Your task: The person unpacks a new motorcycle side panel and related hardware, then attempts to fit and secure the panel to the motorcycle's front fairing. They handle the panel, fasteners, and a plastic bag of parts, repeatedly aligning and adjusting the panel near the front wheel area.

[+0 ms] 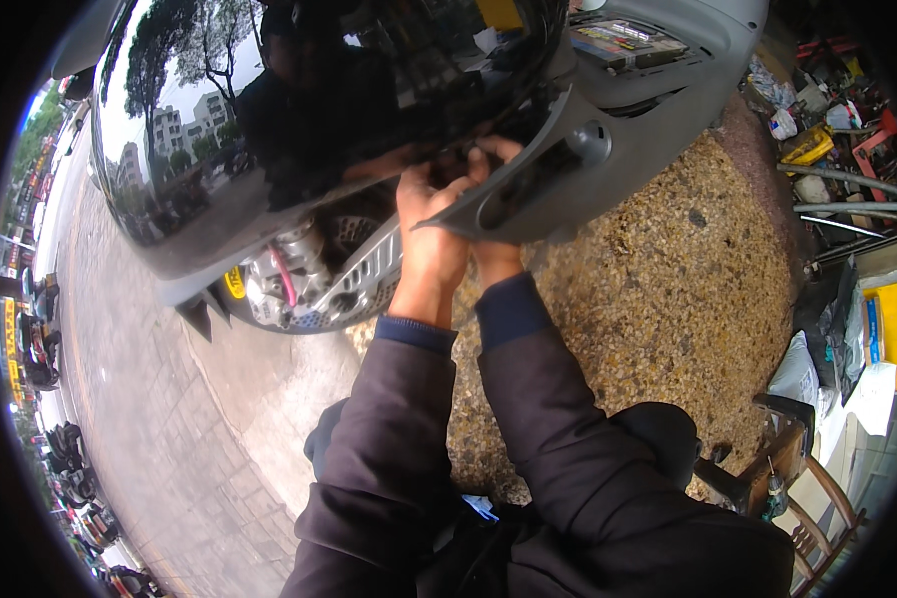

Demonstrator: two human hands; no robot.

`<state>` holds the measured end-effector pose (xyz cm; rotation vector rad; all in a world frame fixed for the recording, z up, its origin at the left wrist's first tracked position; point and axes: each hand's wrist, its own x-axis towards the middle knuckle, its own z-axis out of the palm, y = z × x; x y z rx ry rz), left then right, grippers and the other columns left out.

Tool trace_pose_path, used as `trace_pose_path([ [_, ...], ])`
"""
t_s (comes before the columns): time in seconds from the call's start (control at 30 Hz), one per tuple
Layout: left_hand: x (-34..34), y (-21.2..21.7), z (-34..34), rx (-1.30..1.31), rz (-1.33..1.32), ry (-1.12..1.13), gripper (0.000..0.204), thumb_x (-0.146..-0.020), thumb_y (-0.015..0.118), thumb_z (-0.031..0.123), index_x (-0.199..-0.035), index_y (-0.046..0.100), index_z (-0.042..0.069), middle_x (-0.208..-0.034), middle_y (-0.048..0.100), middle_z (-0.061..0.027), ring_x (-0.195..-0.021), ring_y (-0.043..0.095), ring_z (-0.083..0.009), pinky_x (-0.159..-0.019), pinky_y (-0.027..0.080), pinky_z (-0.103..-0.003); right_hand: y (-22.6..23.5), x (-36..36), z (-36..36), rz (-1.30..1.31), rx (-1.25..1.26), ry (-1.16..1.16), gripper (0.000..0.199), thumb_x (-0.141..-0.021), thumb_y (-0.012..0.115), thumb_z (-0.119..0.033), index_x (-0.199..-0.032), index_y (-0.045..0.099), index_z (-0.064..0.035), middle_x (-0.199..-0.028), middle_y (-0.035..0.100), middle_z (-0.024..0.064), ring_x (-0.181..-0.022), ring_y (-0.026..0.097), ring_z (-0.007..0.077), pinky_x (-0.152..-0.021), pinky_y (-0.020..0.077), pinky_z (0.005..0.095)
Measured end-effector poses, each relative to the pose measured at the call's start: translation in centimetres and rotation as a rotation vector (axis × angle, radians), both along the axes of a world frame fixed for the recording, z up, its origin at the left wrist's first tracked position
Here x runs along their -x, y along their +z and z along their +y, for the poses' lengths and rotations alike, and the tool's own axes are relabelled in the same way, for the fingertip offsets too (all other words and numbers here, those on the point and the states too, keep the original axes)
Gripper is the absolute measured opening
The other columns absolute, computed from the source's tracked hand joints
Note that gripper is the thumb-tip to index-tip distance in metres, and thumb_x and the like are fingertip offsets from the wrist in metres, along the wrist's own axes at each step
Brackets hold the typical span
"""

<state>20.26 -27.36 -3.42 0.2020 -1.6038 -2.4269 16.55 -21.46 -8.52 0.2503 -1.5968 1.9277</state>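
While the left hand (pixel 431 204) bunches its fingers narrowly by the tip of a matte grey plastic scooter panel (pixel 633 159), beside a glossy black curved body panel (pixel 309 120), even, gentle pressure along the seam seems best. Left grip: uncertain. Right hand (pixel 496 261): mostly hidden behind the grey panel; hold cannot be told. Fastenings: concealed.
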Motion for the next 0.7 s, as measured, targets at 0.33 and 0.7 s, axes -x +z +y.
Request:
trace_pose_path([
  [0.33,-0.5,1.3,0.5,-0.014,-0.018,-0.003,0.042,-0.085,0.059,-0.003,-0.125,0.048,-0.007,-0.102,0.064,-0.0121,-0.084,0.065,-0.0149,-0.076,0.053,-0.024,-0.1,-0.5,0.6,0.090,-0.077,0.037,0.021,-0.091,0.064,-0.009,-0.110,0.060,0.0005,-0.097,0.061,0.0048,-0.083,0.056,0.0090,-0.078,0.0499,0.0263],
  [0.7,-0.1,0.4,0.7,0.006,0.063,0.069,0.037,-0.081,0.065,0.005,-0.113,0.057,-0.010,-0.096,0.067,-0.0132,-0.081,0.064,-0.0154,-0.069,0.051,-0.024,0.6,-0.6,0.1,-0.005,0.002,-0.005,0.020,-0.092,0.067,-0.010,-0.108,0.059,-0.0013,-0.104,0.062,0.0082,-0.097,0.058,0.0158,-0.088,0.0490,0.0302],
])
